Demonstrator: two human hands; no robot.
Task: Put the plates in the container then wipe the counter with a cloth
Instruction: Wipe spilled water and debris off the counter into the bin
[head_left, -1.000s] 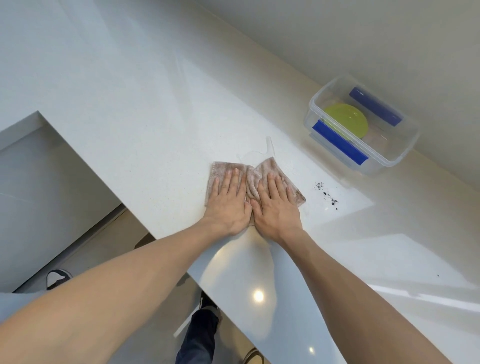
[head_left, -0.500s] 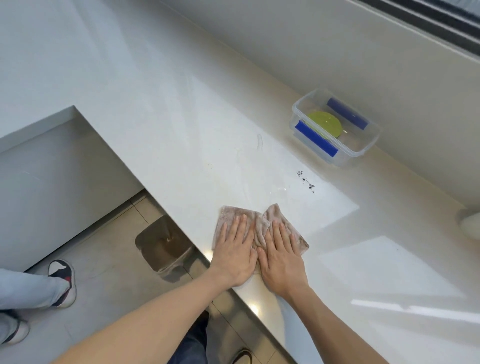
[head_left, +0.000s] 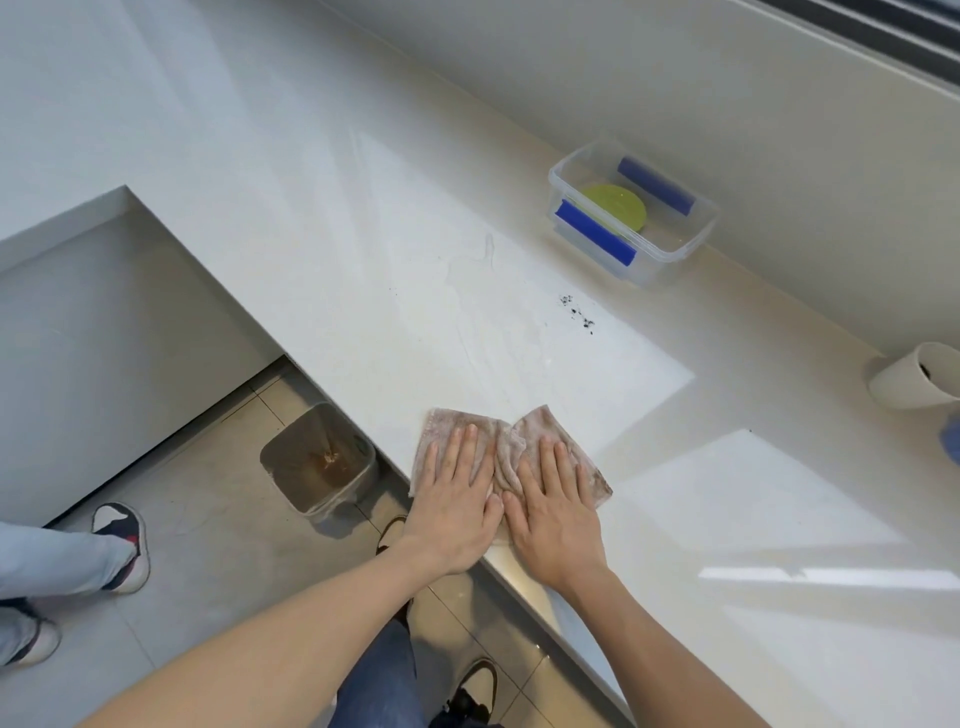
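Observation:
A brownish cloth (head_left: 540, 426) lies spread on the white counter (head_left: 363, 270) right at its near edge. My left hand (head_left: 454, 504) and my right hand (head_left: 556, 512) press flat on the cloth side by side, fingers stretched out, thumbs touching. Far back by the wall stands a clear plastic container (head_left: 670, 260) with blue clips, and a green plate (head_left: 615, 205) lies inside it. A few dark crumbs (head_left: 579, 313) sit on the counter between the cloth and the container. A faint wet streak runs from the crumbs' left down to the cloth.
A white cup (head_left: 914, 382) lies tipped at the right edge, with something blue below it. On the floor under the counter edge stands a metal bin (head_left: 319, 462). Another person's legs and shoes (head_left: 122, 545) are at the left.
Both hands have pulled the cloth toward me, from mid-counter near the crumbs to the counter's near edge. The view has shifted, so the floor and bin now show.

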